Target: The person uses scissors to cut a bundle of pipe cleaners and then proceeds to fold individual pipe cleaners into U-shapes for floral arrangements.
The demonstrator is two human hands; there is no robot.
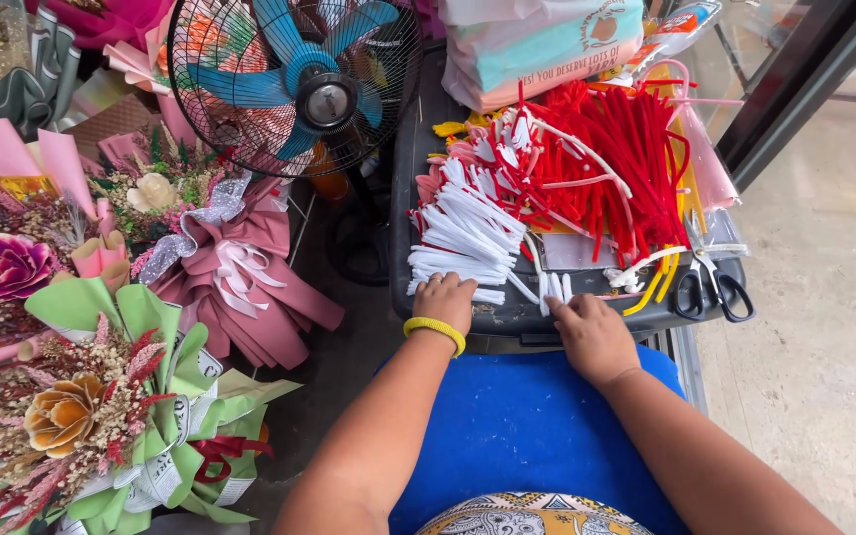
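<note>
My left hand (445, 301), with a yellow band on its wrist, rests knuckles-up on the near end of a pile of white pipe cleaners (463, 233); its fingers curl onto them, and a grip cannot be made out. My right hand (591, 332) lies flat on the near edge of the dark tray (507, 315), its fingertips touching a few short white pieces (554, 287). A big heap of red pipe cleaners (611, 163) fills the tray's far side. A few yellow ones (658, 279) lie at the right.
Black-handled scissors (710, 287) lie at the tray's right corner. A blue-bladed fan (299, 84) stands behind the tray's left. Wrapped flower bouquets (101, 396) crowd the left side. A folded bag (542, 45) sits at the back. A blue cushion (527, 426) lies below my arms.
</note>
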